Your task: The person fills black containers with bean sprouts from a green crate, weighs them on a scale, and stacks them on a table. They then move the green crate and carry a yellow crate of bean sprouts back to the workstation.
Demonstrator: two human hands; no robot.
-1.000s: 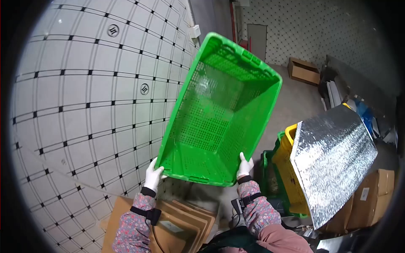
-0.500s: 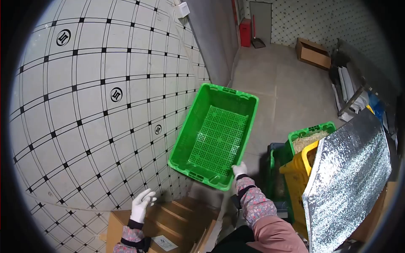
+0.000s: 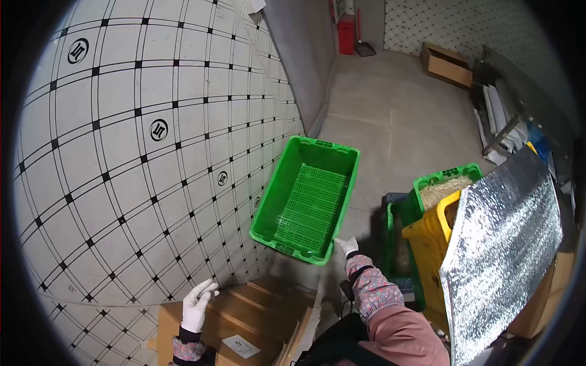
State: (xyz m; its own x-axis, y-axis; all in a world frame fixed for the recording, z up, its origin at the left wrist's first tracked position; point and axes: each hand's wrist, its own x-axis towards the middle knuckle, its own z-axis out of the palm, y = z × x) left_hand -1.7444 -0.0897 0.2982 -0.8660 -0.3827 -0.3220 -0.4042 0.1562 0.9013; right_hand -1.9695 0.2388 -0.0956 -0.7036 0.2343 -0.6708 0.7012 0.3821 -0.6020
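Observation:
A green plastic crate [image 3: 311,204] with a perforated floor hangs tilted in front of me, its inside facing up and nothing visible in it. Gripping its near right corner is my right hand [image 3: 347,245], in a white glove; the fingers behind the rim are partly hidden. My left hand [image 3: 196,305], gloved in white too, is apart from the crate, lower left over brown cardboard [image 3: 244,314]. Its fingers are loosely bent, with nothing held in them.
A tiled wall [image 3: 122,183] runs along the left. At right stand a green crate of straw [image 3: 448,188], a yellow crate [image 3: 427,250] and a silver foil sheet [image 3: 503,244]. Farther back are an open cardboard box [image 3: 447,66] and a red bin [image 3: 346,36].
The green crate's far end has lowered and shifted slightly left, with my right hand still on its corner. My left hand's fingers have curled a little. The view has shifted slightly.

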